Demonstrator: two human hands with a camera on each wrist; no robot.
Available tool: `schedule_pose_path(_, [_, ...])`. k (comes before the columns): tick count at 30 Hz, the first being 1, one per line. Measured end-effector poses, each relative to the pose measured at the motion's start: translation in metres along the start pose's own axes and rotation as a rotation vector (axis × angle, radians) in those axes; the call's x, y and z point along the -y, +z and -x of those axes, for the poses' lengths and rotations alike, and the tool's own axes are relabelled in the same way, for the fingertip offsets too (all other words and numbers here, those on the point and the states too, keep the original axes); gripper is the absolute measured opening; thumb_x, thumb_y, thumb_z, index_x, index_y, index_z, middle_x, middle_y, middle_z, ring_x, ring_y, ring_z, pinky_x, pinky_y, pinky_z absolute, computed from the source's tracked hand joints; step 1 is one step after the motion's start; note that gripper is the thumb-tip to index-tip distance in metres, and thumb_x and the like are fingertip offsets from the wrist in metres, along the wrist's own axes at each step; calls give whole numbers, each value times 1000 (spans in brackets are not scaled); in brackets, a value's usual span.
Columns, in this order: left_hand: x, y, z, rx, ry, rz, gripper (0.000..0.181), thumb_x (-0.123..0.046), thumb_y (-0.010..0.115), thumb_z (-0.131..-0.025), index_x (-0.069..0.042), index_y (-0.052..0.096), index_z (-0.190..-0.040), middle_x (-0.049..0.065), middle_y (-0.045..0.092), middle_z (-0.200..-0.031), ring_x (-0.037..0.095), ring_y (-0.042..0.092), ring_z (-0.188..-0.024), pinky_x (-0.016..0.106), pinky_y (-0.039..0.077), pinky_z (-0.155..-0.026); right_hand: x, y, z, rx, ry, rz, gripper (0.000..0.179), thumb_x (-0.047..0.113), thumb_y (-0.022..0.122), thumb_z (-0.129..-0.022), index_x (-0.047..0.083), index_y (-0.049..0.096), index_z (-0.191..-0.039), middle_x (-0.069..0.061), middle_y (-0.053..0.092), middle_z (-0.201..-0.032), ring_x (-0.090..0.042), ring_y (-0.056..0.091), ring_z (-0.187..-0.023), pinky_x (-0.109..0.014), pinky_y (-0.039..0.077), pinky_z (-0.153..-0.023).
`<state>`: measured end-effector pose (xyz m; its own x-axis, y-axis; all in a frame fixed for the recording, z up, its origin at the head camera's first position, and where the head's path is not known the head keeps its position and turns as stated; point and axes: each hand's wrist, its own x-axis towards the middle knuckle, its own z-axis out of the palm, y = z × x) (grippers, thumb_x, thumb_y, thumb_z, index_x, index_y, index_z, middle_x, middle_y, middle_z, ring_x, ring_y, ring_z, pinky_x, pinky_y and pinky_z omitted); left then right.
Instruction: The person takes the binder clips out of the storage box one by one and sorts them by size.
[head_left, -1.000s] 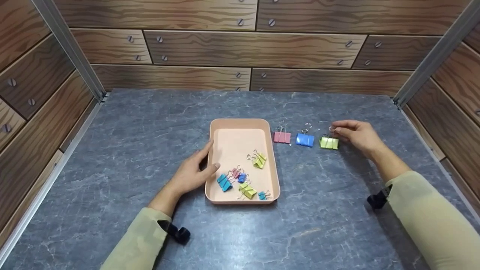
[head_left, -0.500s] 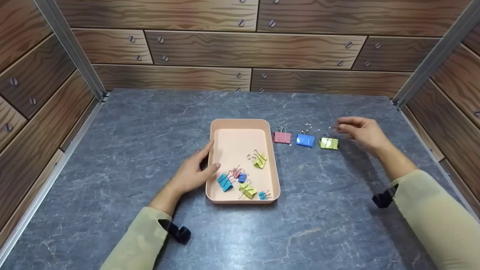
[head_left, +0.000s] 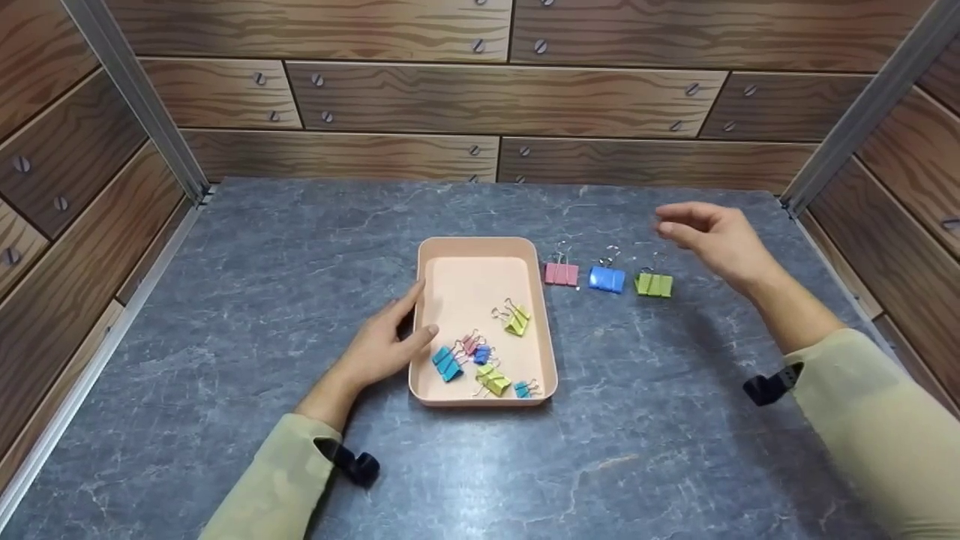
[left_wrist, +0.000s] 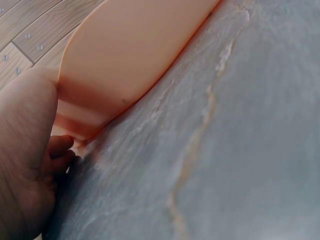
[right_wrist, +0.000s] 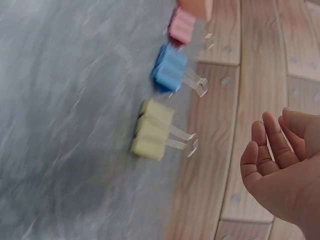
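Observation:
My left hand (head_left: 382, 346) holds the left side of a peach plastic tray (head_left: 480, 281), thumb over the rim and fingers along the outer wall. In the left wrist view, curled fingertips (left_wrist: 62, 150) show low beside that wall. My right hand (head_left: 724, 244) hovers with nothing in it, fingers loosely bent, above and right of a yellow-green binder clip (head_left: 654, 285). That clip stands in a row with a blue binder clip (head_left: 607, 279) and a pink binder clip (head_left: 561, 274), their wire handles pointing to the back.
Inside the tray lie several binder clips, among them a yellow-green one (head_left: 516, 319), a teal one (head_left: 448, 364) and a small blue one (head_left: 482, 354). The grey marbled table (head_left: 300, 247) is bounded by wood-patterned walls (head_left: 390, 97) at the back and sides.
My right hand has let go of the yellow-green clip's handle, drawn off to the right, then risen towards the back. The clip stays standing; my left hand and the tray have kept still.

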<state>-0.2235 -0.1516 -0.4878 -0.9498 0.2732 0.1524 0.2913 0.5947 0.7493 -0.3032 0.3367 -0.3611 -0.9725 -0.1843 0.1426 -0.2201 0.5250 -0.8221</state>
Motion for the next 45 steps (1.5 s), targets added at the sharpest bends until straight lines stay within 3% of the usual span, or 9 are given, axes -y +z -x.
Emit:
schedule_pose_path(8, [0,0,0,0,-4,7,81,-46,67,-101,-24,29,-170,24,41,-164,44,42,-148,58,32,-123,38,31,-1,78,-111,-1,36,18,70,-105,0,70,-136,-8,77,-120,-5,70,-102,-18,56,-84])
schedule_pose_path(12, [0,0,0,0,1,-1,82,-47,66,-101,-24,29,-170,24,42,-163,44,43,-148,58,33,-122,54,46,0,133,-136,-4,35,18,69,-106,1,70,-135,-17,74,-125,-6,70,-105,-19,57,-88])
schedule_pose_path(18, [1,-1,0,6,5,-3,82,-48,65,-102,-22,29,-170,22,41,-165,43,41,-149,57,33,-123,70,69,-4,195,-150,-37,34,19,72,-104,1,72,-133,-17,75,-122,-16,72,-108,-22,58,-89])
schedule_pose_path(32, [1,0,0,-2,7,-7,82,-48,66,-101,-22,29,-170,21,40,-165,43,40,-150,57,32,-123,73,114,-17,306,-179,-90,31,12,76,-100,0,74,-128,-17,75,-120,-17,72,-101,-26,61,-83])
schedule_pose_path(37, [1,0,0,-5,12,2,82,-48,66,-102,-23,29,-170,22,40,-165,44,40,-150,59,31,-123,70,125,-21,353,-177,-109,30,7,74,-101,-3,73,-129,-18,75,-120,-16,72,-103,-33,62,-89])
schedule_pose_path(45, [1,0,0,0,14,2,81,-48,65,-102,-22,29,-170,21,40,-165,42,40,-150,56,32,-123,60,144,-25,411,-151,-115,28,7,74,-99,-2,75,-126,-18,76,-118,-17,73,-106,-29,61,-90])
